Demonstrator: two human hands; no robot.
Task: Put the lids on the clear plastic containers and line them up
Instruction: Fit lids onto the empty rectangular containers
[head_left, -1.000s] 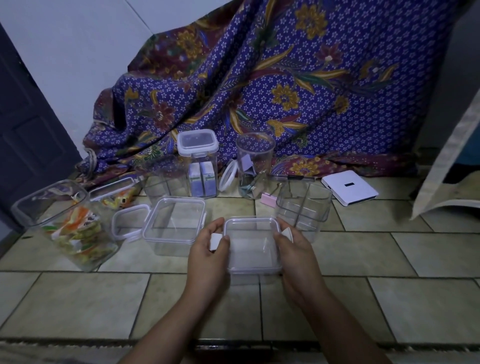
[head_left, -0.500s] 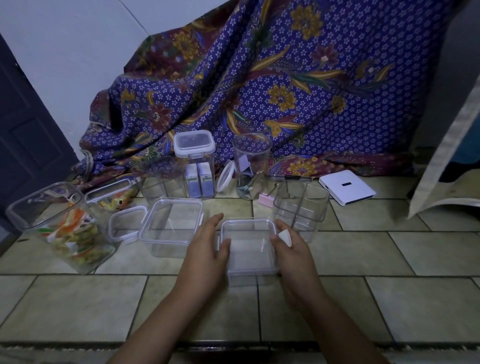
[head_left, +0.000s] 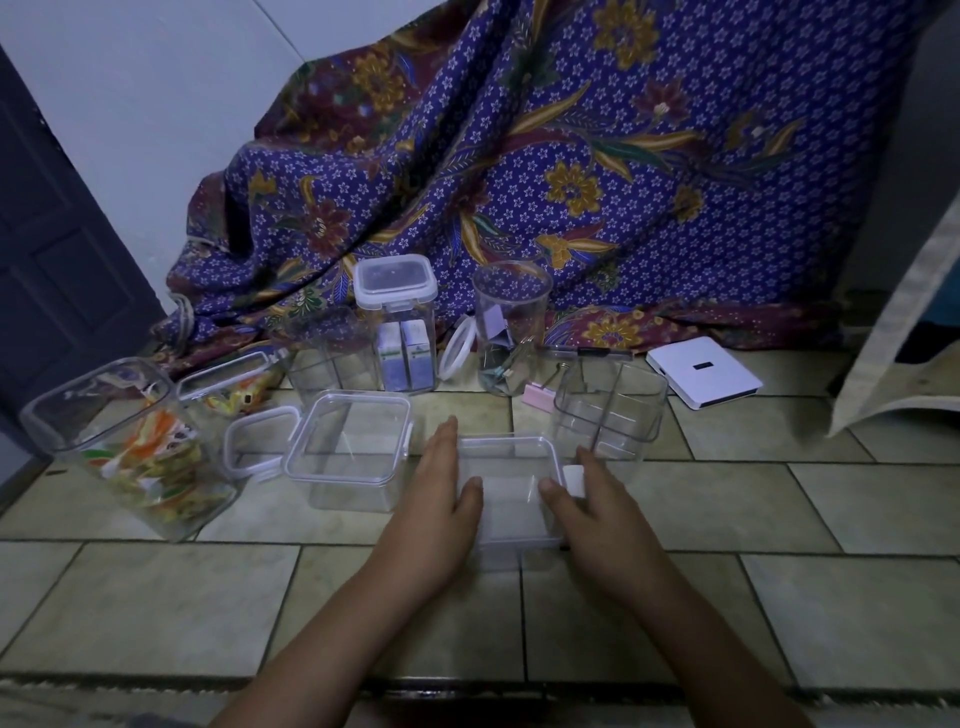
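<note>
My left hand (head_left: 441, 499) and right hand (head_left: 597, 512) press flat, fingers straight, against the sides of the small lidded container (head_left: 511, 488) on the tiled floor (head_left: 156, 597) (thumbs on its lid) — just beside a larger clear container (head_left: 345, 449).

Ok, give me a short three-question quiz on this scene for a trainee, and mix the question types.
1. True or false: the tall container holding two small boxes already has its lid on.
2. Which lies farthest right on the floor? A) the white flat box B) the pink clip C) the packet-filled container.
3. Fill in: the left hand and right hand flank the small container; its white latch flap shows on the ___ side.
Key: 1 true; 2 A; 3 right.
</note>
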